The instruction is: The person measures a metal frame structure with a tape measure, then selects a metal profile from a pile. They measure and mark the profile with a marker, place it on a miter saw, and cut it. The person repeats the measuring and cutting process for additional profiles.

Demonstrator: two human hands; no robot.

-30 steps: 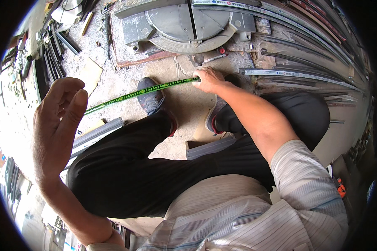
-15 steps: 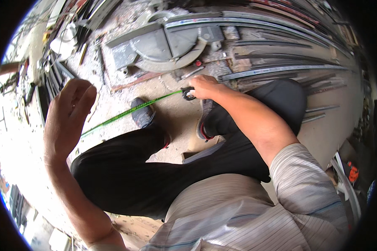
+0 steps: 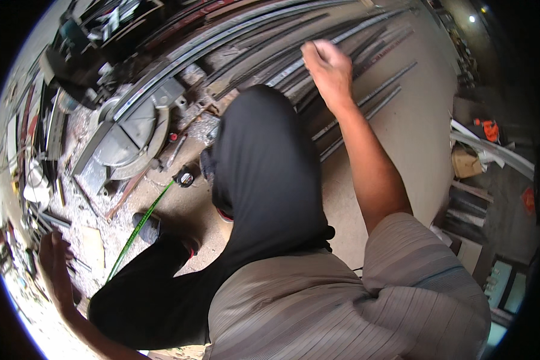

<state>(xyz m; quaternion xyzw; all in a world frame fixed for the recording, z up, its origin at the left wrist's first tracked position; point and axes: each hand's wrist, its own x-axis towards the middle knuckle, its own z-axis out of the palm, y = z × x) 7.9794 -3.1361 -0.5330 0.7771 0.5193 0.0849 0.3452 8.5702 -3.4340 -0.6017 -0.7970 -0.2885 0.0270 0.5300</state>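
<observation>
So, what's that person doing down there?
The person has a tape measure pulled out on the floor, and neither hand is on its case. The right hand is up above some long bars, fingers curled; I can't tell if it holds anything. The left hand is off to the side.

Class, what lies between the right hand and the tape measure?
In the head view, the black-trousered right knee lies between the right hand and the tape measure, with long strips nearer the hand and a shoe nearer the tape.
</observation>
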